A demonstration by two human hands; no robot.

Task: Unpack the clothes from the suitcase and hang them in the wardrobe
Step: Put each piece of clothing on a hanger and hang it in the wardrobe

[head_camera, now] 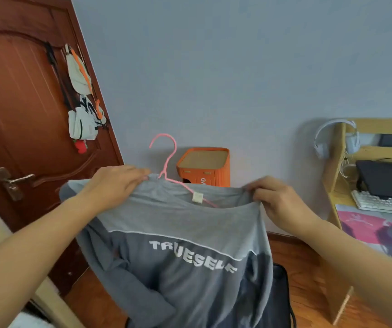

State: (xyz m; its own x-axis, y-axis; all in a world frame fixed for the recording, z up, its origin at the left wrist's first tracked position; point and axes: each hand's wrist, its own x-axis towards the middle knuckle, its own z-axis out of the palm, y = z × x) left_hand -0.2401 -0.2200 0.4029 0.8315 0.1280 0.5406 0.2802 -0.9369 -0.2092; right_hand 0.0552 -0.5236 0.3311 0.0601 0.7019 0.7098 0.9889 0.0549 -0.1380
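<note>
I see a grey TRUESELF sweatshirt (190, 256) hanging at six o'clock, held up by both hands. My left hand (114, 185), fingers together, grips its shoulder at ten o'clock; my right hand (277, 200) pinches the other shoulder at two. A pink hanger (166, 162) sits in the collar. Beyond, at twelve, stands an orange box (204, 166).

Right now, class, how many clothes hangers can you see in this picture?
1. A pink hanger sits in the neck of the grey sweatshirt, between the left hand and the right hand; its lower part is hidden by cloth. Others may be out of view.
</note>
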